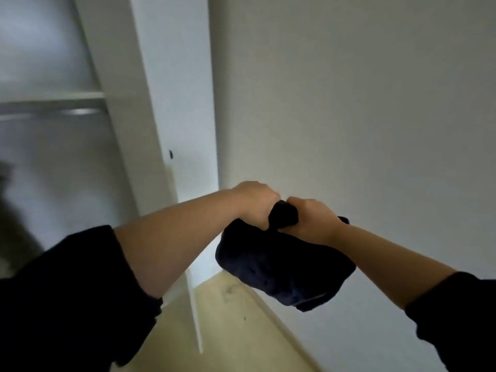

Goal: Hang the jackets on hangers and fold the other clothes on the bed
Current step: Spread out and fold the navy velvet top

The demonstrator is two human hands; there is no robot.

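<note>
The dark garment (281, 261) hung bunched in the air in front of the person, held up by its top edge, with most of the cloth sagging below the wrists. The left hand (256, 202) and right hand (311, 218) were side by side and nearly touching, each with its fingers curled tight round a fold of the fabric. No hanger showed in it, and whether it was a jacket could not be told. Behind it stood a bare wall (349, 103), with pale floor (228, 318) below. To the left was an open wardrobe (150, 103) with a blurred rail (53, 111). The bed was out of view. The step looked like readying one garment by the wardrobe. The next move would likely call for shaking it open, then finding a hanger if it proved a jacket.
</note>
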